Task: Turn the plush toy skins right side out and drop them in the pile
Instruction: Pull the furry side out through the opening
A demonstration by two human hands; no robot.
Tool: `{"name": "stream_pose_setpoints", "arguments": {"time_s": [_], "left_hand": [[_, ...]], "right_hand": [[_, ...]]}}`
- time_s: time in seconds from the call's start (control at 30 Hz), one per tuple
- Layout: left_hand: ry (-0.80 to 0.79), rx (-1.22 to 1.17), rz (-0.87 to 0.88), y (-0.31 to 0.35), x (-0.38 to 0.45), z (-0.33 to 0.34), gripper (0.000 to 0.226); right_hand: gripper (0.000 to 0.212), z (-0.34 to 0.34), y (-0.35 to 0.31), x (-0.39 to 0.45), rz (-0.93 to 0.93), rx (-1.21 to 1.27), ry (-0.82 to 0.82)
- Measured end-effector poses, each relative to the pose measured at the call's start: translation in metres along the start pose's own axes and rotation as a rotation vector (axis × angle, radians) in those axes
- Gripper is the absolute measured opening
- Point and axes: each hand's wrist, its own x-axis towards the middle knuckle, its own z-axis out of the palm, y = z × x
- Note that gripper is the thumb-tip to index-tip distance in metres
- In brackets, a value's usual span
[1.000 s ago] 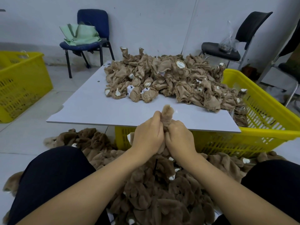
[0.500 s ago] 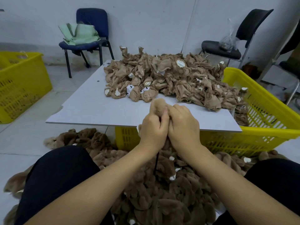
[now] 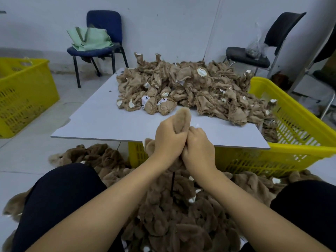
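Both grips, left hand (image 3: 168,138) and right hand (image 3: 197,147), clenched on the tan furry plush skin (image 3: 182,118). Looks light, floppy; best pinched at the seam opening.

A light tan furry plush skin (image 3: 182,118) is held over a pale grey worktop (image 3: 101,120). On the worktop lies a heap of dull beige inside-out skins (image 3: 190,90) with white patches. The pile (image 3: 174,215) on the floor is darker brown fur. The baskets (image 3: 291,142) are bright yellow. A blue chair (image 3: 103,24) carries a pale green item, possibly a bag (image 3: 89,40).
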Motion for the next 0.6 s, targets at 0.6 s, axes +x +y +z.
{"name": "stream_pose_setpoints", "arguments": {"time_s": [0.6], "left_hand": [[-0.022, -0.204, -0.349, 0.0, 0.002, 0.004, 0.041]], "right_hand": [[0.042, 0.005, 0.021, 0.001, 0.265, 0.222, -0.006]]}}
